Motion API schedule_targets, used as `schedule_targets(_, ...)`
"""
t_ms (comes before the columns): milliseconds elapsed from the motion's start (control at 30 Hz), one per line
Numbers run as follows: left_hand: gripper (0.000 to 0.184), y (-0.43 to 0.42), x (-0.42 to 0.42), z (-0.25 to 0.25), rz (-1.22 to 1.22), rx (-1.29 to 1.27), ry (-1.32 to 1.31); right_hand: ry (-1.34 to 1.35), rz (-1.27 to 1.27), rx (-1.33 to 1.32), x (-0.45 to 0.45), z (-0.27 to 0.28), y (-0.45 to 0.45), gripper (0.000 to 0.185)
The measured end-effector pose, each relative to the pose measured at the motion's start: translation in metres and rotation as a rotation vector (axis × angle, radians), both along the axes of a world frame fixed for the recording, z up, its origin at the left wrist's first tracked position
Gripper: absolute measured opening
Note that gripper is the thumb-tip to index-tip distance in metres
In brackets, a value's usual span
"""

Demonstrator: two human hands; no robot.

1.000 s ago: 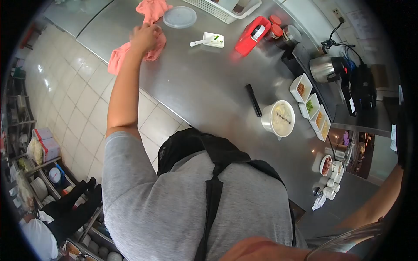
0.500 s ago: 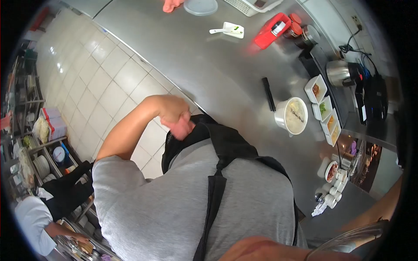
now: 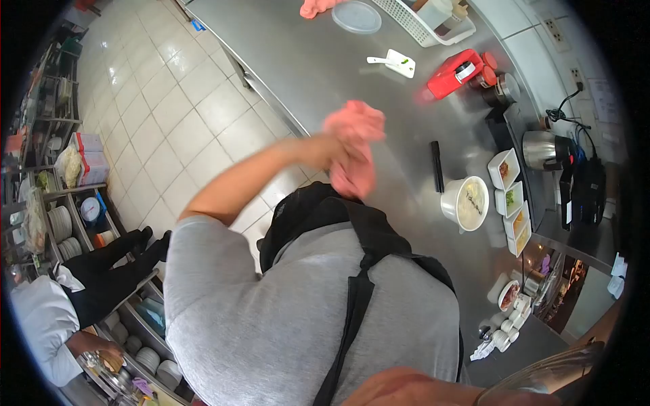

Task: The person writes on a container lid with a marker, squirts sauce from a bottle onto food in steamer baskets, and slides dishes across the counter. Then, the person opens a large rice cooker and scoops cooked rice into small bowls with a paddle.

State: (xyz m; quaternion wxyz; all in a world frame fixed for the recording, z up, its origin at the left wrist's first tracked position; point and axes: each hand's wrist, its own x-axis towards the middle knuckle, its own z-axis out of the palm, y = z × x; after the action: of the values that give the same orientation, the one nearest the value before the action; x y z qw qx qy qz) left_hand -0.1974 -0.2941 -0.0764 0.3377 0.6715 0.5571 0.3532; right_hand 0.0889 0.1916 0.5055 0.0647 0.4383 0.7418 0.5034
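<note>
My left hand (image 3: 332, 150), blurred by motion, is closed around a crumpled pink cloth (image 3: 352, 123). Parts of the cloth stick out above and below my fingers. Both are at the near edge of a steel table (image 3: 379, 122), just beyond my black apron (image 3: 318, 210). I cannot tell whether the cloth touches the tabletop. My right hand is out of view. Farther along the table, a white spoon rests in a small white dish (image 3: 401, 64) with green bits. To the right, a black stick-like object (image 3: 437, 166) lies beside a white tub (image 3: 465, 204) of pale food.
White dishes (image 3: 509, 198) of toppings line the table's right side near a steel kettle (image 3: 542, 150). A red container (image 3: 455, 73), a white basket (image 3: 423, 24), a clear lid (image 3: 356, 17) and another pink cloth (image 3: 317, 7) are farther up. Another person (image 3: 47, 311) stands at shelves, lower left.
My left hand has moved up and to the right with the pink cloth, from beside my apron to the table edge. More of the cloth shows now. The view has shifted slightly.
</note>
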Motion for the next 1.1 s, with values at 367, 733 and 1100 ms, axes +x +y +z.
schedule_targets(367,0.022,-0.142,-0.220,0.053,1.407,-0.256,0.299,0.012,0.073,0.012,0.008,-0.005,0.007,0.051)
schedule_targets(733,0.032,0.003,-0.010,0.020,1.382,-0.461,0.751,0.071,0.130,0.039,0.014,-0.017,0.009,0.050)
schedule_targets(1100,0.036,0.001,0.127,0.000,0.926,-0.091,0.578,0.120,0.214,0.086,0.012,-0.027,0.014,0.045)
